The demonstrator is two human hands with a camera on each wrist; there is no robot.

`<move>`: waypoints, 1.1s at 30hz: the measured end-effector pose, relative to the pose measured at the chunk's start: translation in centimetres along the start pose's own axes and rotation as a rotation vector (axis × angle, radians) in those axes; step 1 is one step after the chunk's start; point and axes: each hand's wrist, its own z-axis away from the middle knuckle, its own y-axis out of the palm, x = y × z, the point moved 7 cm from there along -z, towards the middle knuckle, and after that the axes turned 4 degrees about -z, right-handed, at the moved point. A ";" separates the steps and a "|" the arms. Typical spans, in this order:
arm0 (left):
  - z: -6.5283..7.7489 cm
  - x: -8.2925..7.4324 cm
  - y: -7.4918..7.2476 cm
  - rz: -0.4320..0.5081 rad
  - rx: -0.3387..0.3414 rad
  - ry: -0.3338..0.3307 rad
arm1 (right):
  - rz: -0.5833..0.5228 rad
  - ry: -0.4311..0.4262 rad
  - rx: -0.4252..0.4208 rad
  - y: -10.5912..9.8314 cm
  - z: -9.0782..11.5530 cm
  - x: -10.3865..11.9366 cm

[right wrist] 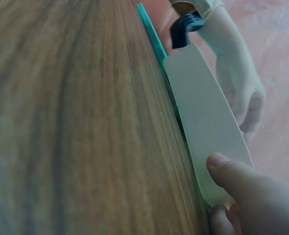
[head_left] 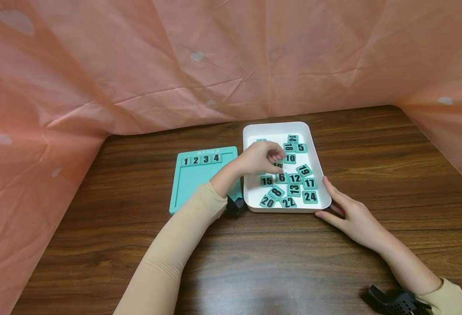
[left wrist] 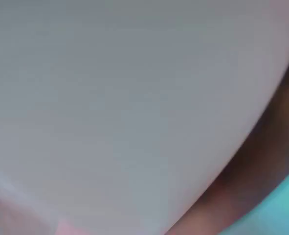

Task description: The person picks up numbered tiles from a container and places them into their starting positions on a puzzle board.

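Note:
A white tray (head_left: 286,210) holds several turquoise number tiles, among them 15 (head_left: 266,180), 10 (head_left: 290,159) and 24 (head_left: 310,197). Over its middle hovers my left hand (head_left: 259,158), thumb and fingers apart and loosely bent, close above tiles 16 and 6 (head_left: 282,178). Nothing shows between those fingers, and the hand hides part of the tiles beneath. My right hand (head_left: 356,221) holds the tray's near right corner; in the right wrist view its thumb (right wrist: 227,171) presses the front wall (right wrist: 203,112). Left of the tray lies a turquoise board (head_left: 193,183) with tiles 1 to 4 along its top row.
Both board and tray rest on a brown wooden table (head_left: 128,227). Pink cloth (head_left: 231,57) hangs behind and at the sides. A black wrist device (head_left: 235,205) sits under my left forearm, overlapping the gap between board and tray. The left wrist view is mostly a blurred pale surface.

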 end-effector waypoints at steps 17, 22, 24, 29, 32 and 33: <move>-2.8 -3.0 -4.4 0.122 -0.146 0.042 | 0.000 0.000 -0.015 -0.1 0.3 0.0; -4.9 -2.5 -3.2 0.173 -0.197 -0.017 | -0.013 -0.006 -0.011 -0.1 0.4 0.2; -5.4 -2.0 -2.6 0.195 -0.235 -0.049 | -0.022 -0.008 -0.003 0.0 0.3 0.3; -6.2 -0.7 -0.9 0.217 -0.328 -0.132 | -0.010 -0.018 0.004 0.0 0.2 0.6; -6.5 0.0 -0.1 0.201 -0.364 -0.165 | -0.001 -0.019 -0.002 0.0 0.2 0.7; -6.6 0.2 0.1 0.200 -0.371 -0.177 | 0.000 -0.020 -0.002 0.0 0.2 0.7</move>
